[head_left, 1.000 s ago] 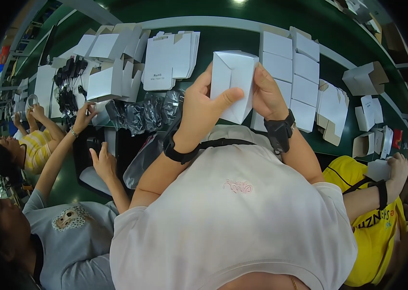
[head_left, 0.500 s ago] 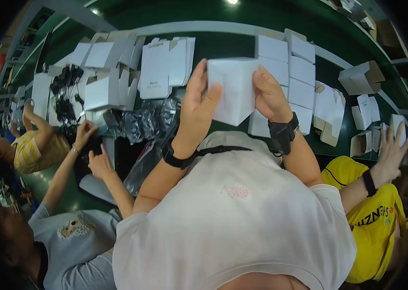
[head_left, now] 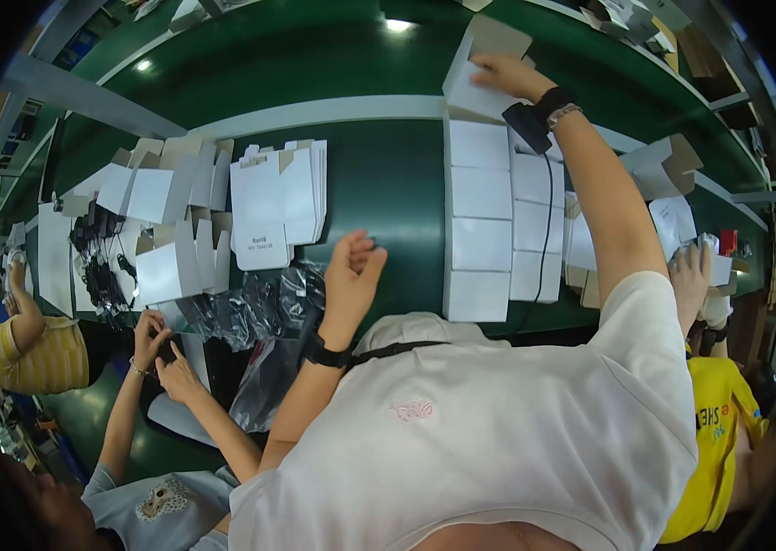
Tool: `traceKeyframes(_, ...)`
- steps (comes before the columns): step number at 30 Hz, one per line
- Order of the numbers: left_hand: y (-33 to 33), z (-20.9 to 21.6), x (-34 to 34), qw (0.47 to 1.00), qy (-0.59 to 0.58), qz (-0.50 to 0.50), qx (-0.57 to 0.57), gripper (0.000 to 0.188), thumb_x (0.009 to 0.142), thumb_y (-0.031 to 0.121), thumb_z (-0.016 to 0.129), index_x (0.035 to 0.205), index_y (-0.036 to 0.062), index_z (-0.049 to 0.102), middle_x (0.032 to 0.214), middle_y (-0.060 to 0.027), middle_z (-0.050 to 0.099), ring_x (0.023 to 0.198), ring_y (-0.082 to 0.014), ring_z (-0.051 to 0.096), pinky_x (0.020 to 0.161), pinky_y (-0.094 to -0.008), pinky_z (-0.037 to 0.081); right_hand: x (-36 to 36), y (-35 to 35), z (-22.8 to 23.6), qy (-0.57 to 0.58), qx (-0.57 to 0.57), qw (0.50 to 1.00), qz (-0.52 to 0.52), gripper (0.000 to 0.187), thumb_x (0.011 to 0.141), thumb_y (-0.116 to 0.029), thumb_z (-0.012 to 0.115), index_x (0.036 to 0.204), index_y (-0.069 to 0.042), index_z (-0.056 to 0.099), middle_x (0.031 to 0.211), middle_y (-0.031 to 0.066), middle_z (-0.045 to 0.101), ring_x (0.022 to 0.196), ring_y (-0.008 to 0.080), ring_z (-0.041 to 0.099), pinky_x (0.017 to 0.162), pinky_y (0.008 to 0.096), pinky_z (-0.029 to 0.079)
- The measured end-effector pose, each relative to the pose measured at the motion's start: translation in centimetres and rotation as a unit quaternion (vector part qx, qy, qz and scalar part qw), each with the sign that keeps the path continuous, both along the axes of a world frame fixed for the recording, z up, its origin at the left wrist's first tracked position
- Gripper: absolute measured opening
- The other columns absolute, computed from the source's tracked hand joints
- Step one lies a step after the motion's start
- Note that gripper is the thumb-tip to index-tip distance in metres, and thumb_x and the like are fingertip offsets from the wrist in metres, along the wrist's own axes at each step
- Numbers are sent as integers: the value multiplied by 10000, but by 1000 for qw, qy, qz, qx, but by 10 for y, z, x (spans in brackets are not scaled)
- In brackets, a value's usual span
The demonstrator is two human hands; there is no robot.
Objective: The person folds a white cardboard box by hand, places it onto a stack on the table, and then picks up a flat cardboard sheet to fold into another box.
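A white cardboard box [head_left: 463,92] with its flap raised is at the far end of the left row of white boxes [head_left: 480,193]. My right hand [head_left: 507,75] reaches out over that row, its fingers closed on the box's edge. Nearer to me, my left hand [head_left: 352,275] hovers above the green table [head_left: 383,197]. It holds nothing; the fingers are loosely bent and the thumb stands apart. To its left lie a stack of flat white carton blanks [head_left: 259,207] and dark plastic bags [head_left: 255,308].
Several open white boxes [head_left: 163,195] and black cabled adapters [head_left: 103,248] stand further left. A co-worker's hands [head_left: 163,358] are near them. On the right, another person's hand [head_left: 689,275] is beside more cartons [head_left: 659,170]. A black cable [head_left: 546,239] runs down from my right wrist.
Both hands were around a white box before me. Now the left has let go and dropped nearer, while the right has stretched to the far right with a box. The view has shifted.
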State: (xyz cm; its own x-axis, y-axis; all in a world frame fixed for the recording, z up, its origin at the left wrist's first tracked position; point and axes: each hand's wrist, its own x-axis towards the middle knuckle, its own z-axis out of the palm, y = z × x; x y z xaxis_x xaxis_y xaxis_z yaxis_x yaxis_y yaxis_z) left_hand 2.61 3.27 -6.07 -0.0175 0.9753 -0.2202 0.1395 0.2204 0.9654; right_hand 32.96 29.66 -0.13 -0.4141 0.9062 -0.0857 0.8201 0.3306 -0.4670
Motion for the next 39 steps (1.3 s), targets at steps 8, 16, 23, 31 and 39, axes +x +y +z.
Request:
traceKeyframes(8, 16, -12, -4, 999, 26, 12, -29, 405, 812, 111, 621, 1167, 10, 452, 994, -108, 562, 839, -136, 553, 744, -246, 453, 23, 56, -31, 7, -145, 989, 10, 289, 844, -198, 573, 1108, -80, 589, 1010, 88, 608, 920, 199, 564, 872, 274, 401)
traceKeyframes(16, 113, -19, 53, 988, 90, -84, 88, 556, 769, 211, 667, 1221, 8, 415, 1061, -183, 525, 854, -231, 554, 733, -311, 472, 52, 68, -56, 17, -158, 987, 21, 347, 834, -232, 586, 1134, -61, 552, 958, 61, 599, 844, 156, 554, 774, 281, 438)
traceKeyframes(23, 180, -61, 156, 969, 164, -98, 158, 760, 793, 316, 638, 1304, -82, 239, 1233, -285, 381, 1120, -373, 404, 933, -412, 354, 44, 59, -47, 35, -185, 982, -7, 266, 853, -192, 562, 1086, -66, 582, 948, 43, 605, 855, 145, 555, 815, 259, 420)
traceKeyframes(31, 170, -90, 162, 960, 142, -143, 194, 750, 812, 255, 603, 1317, -95, 173, 1271, -308, 321, 1173, -413, 332, 1000, -427, 264, 54, 74, -65, -43, -161, 986, 8, 249, 832, -239, 600, 997, -53, 615, 879, 59, 614, 775, 185, 588, 725, 243, 448)
traceKeyframes(39, 173, -83, 157, 940, 238, -156, 190, 657, 773, 304, 639, 1293, 28, 346, 1264, -334, 310, 1157, -456, 313, 976, -477, 275, 58, 77, -70, 32, -193, 980, 26, 235, 779, -207, 644, 935, -31, 631, 792, 59, 617, 684, 166, 554, 655, 251, 445)
